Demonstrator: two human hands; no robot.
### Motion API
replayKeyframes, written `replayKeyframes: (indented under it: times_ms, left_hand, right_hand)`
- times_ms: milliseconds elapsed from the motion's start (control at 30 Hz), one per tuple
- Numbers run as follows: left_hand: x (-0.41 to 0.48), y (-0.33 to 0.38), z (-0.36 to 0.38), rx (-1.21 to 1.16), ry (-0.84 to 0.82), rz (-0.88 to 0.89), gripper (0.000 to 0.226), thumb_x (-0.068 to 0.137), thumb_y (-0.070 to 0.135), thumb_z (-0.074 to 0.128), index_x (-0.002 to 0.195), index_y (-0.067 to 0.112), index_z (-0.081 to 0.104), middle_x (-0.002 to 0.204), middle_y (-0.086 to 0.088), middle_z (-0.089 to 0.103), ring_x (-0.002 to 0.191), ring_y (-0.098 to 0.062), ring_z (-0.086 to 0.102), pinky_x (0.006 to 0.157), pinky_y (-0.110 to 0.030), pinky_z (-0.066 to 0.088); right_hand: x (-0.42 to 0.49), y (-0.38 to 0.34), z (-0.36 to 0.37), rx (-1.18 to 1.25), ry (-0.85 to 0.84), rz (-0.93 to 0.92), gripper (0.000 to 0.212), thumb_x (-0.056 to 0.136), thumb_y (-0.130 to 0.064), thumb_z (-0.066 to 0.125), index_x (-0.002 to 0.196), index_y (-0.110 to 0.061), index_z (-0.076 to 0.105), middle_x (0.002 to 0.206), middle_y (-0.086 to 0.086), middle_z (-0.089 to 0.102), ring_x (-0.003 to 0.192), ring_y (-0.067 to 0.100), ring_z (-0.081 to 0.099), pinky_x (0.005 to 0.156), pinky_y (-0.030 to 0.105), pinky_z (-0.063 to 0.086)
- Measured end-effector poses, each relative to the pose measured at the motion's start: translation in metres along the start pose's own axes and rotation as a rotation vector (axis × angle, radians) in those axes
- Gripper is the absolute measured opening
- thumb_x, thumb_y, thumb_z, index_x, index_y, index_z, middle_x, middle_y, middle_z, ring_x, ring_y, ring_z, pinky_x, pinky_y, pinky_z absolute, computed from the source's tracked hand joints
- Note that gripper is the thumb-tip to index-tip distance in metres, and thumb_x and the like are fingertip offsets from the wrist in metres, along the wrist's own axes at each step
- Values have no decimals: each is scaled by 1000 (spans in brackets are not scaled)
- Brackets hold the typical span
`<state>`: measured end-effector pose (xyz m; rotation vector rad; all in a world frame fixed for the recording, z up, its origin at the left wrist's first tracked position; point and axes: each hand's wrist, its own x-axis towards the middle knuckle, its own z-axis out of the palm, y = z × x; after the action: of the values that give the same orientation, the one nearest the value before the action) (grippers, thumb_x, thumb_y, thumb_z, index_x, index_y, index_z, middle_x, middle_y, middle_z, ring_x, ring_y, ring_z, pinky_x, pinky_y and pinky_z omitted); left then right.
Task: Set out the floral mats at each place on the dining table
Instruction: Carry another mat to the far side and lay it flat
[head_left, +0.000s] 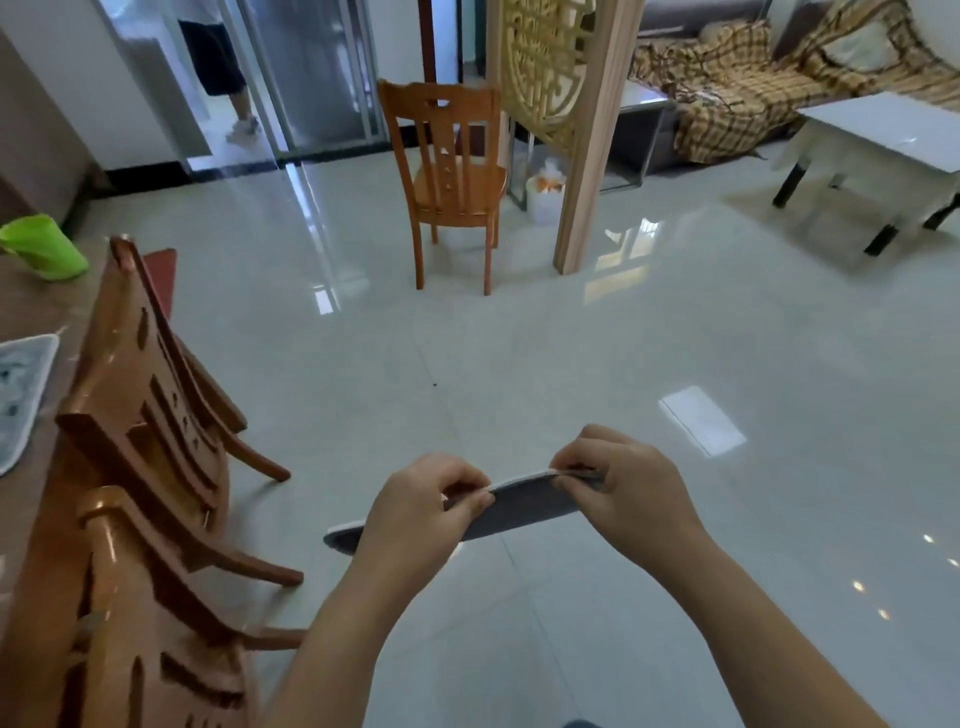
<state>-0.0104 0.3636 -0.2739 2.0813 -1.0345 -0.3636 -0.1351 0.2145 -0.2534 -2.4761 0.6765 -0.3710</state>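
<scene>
Left hand (421, 506): grip pinched on the thin grey-backed mat (524, 506).
Right hand (623, 483): grip pinching the mat's far end.
Mat: stretched between both grips, above the floor.

You stand in a home's open dining and living area: glossy floor tiles (519, 338), wooden dining chairs (447, 176) at centre top and left, a carved lattice screen (550, 67), a blanket-covered sofa (727, 98) and a white coffee table (883, 135) at upper right.
</scene>
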Motion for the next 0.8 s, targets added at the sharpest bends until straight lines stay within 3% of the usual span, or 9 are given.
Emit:
replayKeyframes:
  times_ms: [300, 467, 667, 800]
  left_hand:
    - [139, -48, -21, 110, 193, -181, 5, 82, 21, 64, 79, 26, 65, 77, 18, 59, 77, 5, 52, 65, -7, 37]
    - [211, -68, -42, 163, 304, -294, 13, 83, 23, 63, 76, 32, 59, 75, 22, 55, 75, 5, 52, 64, -8, 36]
    - [262, -109, -78, 114, 456, -423, 10, 83, 19, 64, 77, 27, 62, 77, 18, 58, 75, 0, 53, 63, -11, 37]
    - [302, -149, -111, 111, 529, -482, 11, 82, 20, 64, 77, 29, 61, 77, 19, 58, 74, 1, 53, 62, -8, 35]
  right_hand:
    - [181, 18, 24, 42, -80, -165, 6, 76, -11, 68, 74, -16, 68, 76, -8, 64, 70, 13, 59, 64, 28, 48]
    - [282, 16, 36, 79, -163, -283, 6, 77, -11, 68, 73, -17, 68, 72, -14, 57, 68, 8, 55, 62, 20, 45]
    - [382, -13, 73, 61, -268, -420, 5, 77, -14, 67, 76, -18, 68, 76, -12, 59, 70, 6, 52, 60, 15, 38]
    - [448, -44, 105, 52, -300, -501, 3, 78, -14, 67, 77, -17, 68, 77, -7, 62, 69, 10, 56, 63, 24, 47]
